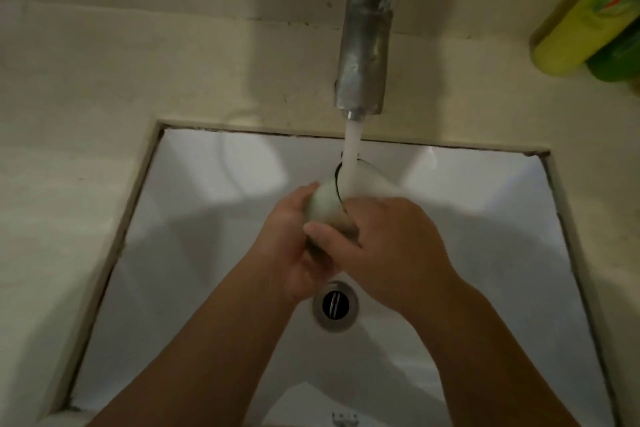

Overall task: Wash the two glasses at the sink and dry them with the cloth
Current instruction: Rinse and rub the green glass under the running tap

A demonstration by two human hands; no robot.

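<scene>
Counter: a pale beige counter [86, 87] surrounds my sink, with a raised ledge of the same colour running along the back wall.
Sink: a white square sink [194, 184] is set into the counter; a dark seam runs along its back and side edges.
Drain: a round metal drain [335, 304] sits in the basin floor, just below my hands.
Tap: a dull chrome tap [365, 45] reaches out over the back of the basin, its handle blurred at the top edge.
Water: a white stream of water [352, 156] falls straight from the spout onto the glass.
Bottles: a yellow-green bottle [581, 21] stands on the counter at far right, touching a darker green bottle [620, 55] beside it.
Glass: one clear glass [325, 201] is over the middle of the basin, tilted with its mouth toward the stream; its rim shows as a thin dark line.
Left hand: my left hand [291, 246] cups the glass from the left and below, fingers curled round its side.
Right hand: my right hand [388, 246] lies across the glass from the right, thumb pressed over its near side; its fingers are hidden behind the glass.
Arms: both my bare forearms rise from the bottom edge and meet at the glass.
</scene>
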